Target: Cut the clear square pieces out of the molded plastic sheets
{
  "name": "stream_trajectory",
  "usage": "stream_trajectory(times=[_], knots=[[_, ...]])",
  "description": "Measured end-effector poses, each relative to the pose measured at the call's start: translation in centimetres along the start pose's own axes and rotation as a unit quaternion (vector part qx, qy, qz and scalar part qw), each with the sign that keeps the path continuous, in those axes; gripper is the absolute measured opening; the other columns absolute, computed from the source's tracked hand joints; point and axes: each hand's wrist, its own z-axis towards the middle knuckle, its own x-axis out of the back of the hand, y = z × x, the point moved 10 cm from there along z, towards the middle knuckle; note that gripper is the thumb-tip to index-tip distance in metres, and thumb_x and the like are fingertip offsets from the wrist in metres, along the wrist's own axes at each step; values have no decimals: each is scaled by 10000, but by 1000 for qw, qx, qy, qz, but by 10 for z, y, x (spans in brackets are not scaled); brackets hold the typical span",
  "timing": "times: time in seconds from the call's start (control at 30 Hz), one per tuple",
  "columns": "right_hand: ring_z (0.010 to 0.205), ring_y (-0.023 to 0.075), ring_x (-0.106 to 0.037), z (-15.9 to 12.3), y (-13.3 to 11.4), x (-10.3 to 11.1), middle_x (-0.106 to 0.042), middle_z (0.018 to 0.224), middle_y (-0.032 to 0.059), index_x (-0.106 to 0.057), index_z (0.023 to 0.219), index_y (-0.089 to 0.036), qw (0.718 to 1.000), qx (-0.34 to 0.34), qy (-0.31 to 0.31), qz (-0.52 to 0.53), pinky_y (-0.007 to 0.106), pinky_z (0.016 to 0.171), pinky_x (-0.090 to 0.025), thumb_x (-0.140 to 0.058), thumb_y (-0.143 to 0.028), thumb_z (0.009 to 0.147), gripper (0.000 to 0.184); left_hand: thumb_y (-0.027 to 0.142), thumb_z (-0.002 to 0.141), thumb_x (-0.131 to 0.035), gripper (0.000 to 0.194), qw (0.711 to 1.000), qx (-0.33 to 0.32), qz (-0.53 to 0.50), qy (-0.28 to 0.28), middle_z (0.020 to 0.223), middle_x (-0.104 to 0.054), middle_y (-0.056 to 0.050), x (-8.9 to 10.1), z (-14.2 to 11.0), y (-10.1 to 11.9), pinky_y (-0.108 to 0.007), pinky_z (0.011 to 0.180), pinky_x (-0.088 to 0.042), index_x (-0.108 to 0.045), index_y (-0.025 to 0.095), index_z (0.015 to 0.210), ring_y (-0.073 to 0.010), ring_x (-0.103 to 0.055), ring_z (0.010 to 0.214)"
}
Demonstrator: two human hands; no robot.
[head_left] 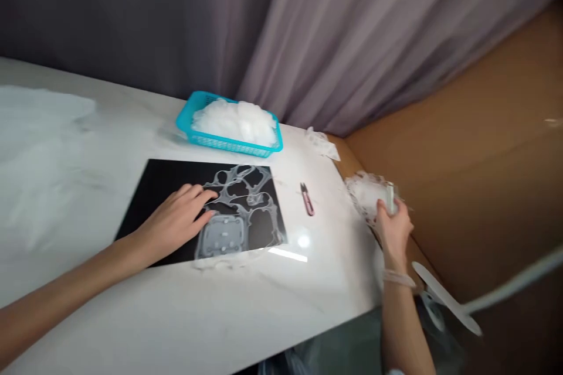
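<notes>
Left hand: the left hand point(182, 217) reaches in palm down over the black board point(162, 179), fingers a little spread and thumb apart, at the edge of the clear strands point(237, 187); whether the fingertips press on them I cannot tell.
Right hand: the right hand point(393, 224), at the right end of the surface point(285, 299), has its thumb and fingers closed around a small pale object point(390, 196) held roughly upright; blur hides what it is.
Wrist: a pale band point(399, 278) circles the right one.
Black board: flat on the white surface, set at an angle, with light glinting near its lower right corner.
Clear strands: looped and tangled across the right part of the board.
Square piece: the grey, see-through square piece point(223, 234) with rounded corners lies at the board's near edge, below the strands.
Snips: the pink snips point(308, 199) lie right of the board, dark tips pointing away from the person.
Basket: the blue basket point(229, 143), beyond the board, holds white fluff point(237, 120).
Right edge: a white lacy bundle point(365, 190) is just beside the right hand; farther back lie white scraps point(323, 143).
Left side: a pale sheet point(39, 158) is spread out.
Backdrop: a purplish-grey curtain point(246, 23) and a brown panel point(484, 129).
</notes>
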Motion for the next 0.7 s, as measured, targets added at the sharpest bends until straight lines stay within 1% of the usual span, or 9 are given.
stream_trajectory(times=[0.07,0.13,0.2,0.27,0.33,0.4,0.53,0.6,0.7], knots=[[584,255,-606,-21,-19,-21,-650,599,90,-633,1173,-36,997,28,-65,38,359,630,-430,-480,-496,875,569,330,961,-398,264,1000,-4,12,-27,946,-655,-77,1,0,4,-379,834,-436,-622,191,972,-248,-553,924],[559,226,-589,-57,-62,-51,-633,585,57,-692,1061,-105,972,100,-189,93,328,594,-417,-480,-522,888,499,301,969,-388,253,999,-1,24,-38,879,-650,-55,3,0,4,-352,788,-418,-586,199,850,-228,-549,865],[592,208,-587,-112,-122,-80,-657,656,63,-712,991,-131,906,213,-338,140,307,589,-407,-480,-525,905,465,287,973,-389,252,999,3,38,-37,861,-642,-43,7,1,1,-338,767,-408,-565,202,815,-218,-550,847],[574,187,-565,-153,-168,-94,-654,667,36,-711,1055,-171,865,272,-394,152,285,561,-385,-532,-528,888,432,276,977,-389,246,998,3,56,-29,873,-633,-48,12,2,-4,-333,761,-409,-564,198,822,-216,-554,850],[574,181,-557,-177,-203,-107,-644,672,17,-669,1172,-197,844,316,-406,153,276,561,-373,-548,-488,892,422,254,982,-382,247,997,4,77,-13,907,-627,-68,19,4,-9,-342,774,-416,-576,186,844,-220,-558,864],[564,177,-538,-184,-224,-119,-624,653,6,-662,1163,-201,838,338,-402,148,276,562,-357,-563,-436,887,376,218,983,-370,250,995,9,100,10,978,-627,-107,29,5,-11,-371,811,-423,-599,161,900,-243,-566,917],[522,164,-474,-168,-234,-129,-559,583,-18,-664,1078,-186,849,344,-378,132,280,559,-324,-593,-398,867,307,79,954,-339,322,989,10,131,60,1233,-595,-179,41,-13,6,-439,968,-397,-605,117,1131,-297,-513,1192],[516,152,-468,-156,-231,-122,-587,638,-7,-642,1116,-183,862,335,-357,128,277,557,-332,-574,-446,884,358,10,919,-344,414,981,-51,172,75,1318,-587,-155,30,-33,35,-426,1048,-369,-579,126,1240,-272,-484,1276],[518,140,-487,-148,-224,-103,-625,697,27,-671,1027,-166,878,288,-344,168,272,541,-365,-417,-548,952,465,84,919,-456,397,952,-146,261,69,1285,-642,-154,-9,-69,76,-399,1050,-413,-571,70,1299,-275,-577,1201]])
